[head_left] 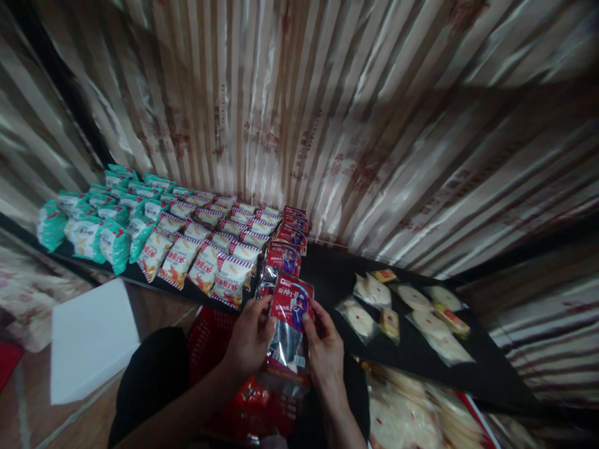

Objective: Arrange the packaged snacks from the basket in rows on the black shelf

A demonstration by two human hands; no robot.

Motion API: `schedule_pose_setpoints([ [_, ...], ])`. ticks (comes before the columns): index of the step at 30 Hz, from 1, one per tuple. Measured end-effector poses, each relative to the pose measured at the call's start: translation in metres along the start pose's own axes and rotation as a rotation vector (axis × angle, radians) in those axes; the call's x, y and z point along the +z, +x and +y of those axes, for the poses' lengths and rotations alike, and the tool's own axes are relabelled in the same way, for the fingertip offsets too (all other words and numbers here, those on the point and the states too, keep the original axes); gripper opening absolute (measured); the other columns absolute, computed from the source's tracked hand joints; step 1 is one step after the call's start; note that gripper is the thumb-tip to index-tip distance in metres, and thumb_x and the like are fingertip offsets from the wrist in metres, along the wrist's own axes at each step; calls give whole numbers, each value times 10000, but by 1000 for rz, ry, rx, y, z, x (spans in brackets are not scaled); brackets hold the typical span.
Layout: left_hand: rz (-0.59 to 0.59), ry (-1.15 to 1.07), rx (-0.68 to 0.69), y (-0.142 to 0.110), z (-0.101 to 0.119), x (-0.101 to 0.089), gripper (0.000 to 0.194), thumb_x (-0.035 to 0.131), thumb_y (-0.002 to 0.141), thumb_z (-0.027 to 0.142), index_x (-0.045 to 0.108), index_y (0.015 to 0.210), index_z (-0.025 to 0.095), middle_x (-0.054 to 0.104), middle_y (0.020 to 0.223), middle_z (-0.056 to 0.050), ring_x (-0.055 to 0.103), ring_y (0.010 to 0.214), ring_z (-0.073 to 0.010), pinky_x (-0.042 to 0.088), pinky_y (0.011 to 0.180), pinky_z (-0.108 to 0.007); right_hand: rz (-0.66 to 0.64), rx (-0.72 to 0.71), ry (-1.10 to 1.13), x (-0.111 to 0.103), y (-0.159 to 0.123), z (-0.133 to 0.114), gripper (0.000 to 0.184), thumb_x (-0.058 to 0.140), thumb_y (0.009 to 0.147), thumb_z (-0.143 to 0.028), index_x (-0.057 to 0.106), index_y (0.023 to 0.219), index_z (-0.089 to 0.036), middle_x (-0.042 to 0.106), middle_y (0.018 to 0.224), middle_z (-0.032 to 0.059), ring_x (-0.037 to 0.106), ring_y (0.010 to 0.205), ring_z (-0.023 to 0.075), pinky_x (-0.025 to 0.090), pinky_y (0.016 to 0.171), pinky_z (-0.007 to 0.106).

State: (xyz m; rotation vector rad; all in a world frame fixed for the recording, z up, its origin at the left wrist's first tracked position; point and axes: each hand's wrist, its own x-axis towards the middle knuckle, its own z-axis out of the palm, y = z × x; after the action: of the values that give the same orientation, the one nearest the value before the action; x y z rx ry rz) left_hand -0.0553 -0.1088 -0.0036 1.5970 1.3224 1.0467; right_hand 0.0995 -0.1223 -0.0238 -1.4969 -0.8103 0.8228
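A red snack packet (292, 308) with a clear lower part is held upright between my two hands. My left hand (253, 333) grips its left edge, thumb on the front. On the opposite edge my right hand (324, 343) pinches the packet with thumb and fingers. Just beyond it, a row of similar red packets (284, 257) runs back along the black shelf (322, 274). Below the hands is a red plastic basket (206, 337) with a red packet (253, 394) inside, partly hidden by my arms.
White snack bags with striped tops (203, 265) and teal bags (113, 243) stand in rows at left. Flat round packaged items (416, 298) lie on the right. Below them is a box of similar packs (402, 411). A white box (93, 340) stands on the floor; curtains (299, 93) hang behind.
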Motion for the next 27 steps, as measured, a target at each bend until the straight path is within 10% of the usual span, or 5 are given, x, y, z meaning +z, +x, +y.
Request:
schedule_pose_setpoints([
  [13,130,326,250,21,-28,-1,368,387,895,351,541,1186,187,590,1210,-116,523,1158,-234,423,992,-426,20,-132,-154,23,54,-10,433,627,707,-417,664,1071,-185,686,1030,75,617,955,216,480,850,369],
  [27,124,379,80,43,-11,-10,334,333,910,270,563,1116,145,617,1075,-101,576,1000,-204,453,888,-342,53,51,213,17,57,-14,584,697,643,-451,604,1160,-196,702,978,69,648,749,186,524,643,314],
])
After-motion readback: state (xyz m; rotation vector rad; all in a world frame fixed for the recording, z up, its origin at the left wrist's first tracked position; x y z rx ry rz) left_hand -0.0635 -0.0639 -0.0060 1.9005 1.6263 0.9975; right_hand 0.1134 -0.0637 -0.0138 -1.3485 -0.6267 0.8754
